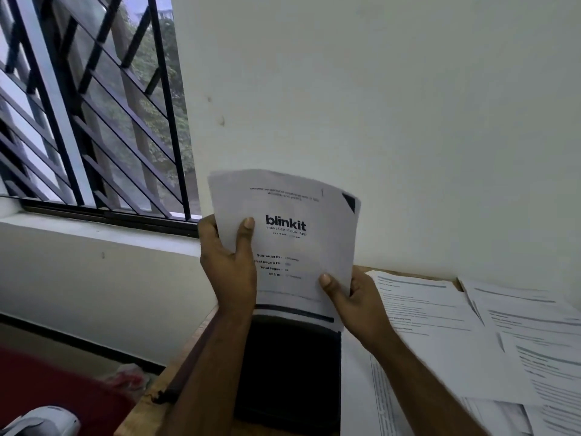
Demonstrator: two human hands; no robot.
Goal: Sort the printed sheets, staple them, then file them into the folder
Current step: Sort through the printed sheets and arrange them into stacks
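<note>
Both hands (228,262) (355,297) pinch curved, smooth printed sheets (295,243).

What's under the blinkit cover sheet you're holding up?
Below the blinkit sheet, held by left hand and right hand, a black folder-like object lies on the table. Any sheets behind it are hidden.

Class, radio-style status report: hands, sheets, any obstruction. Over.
Left hand and right hand both grip the blinkit cover sheet, raised above the desk. Loose printed sheets spread at right, unstapled. No obstruction seen.
</note>
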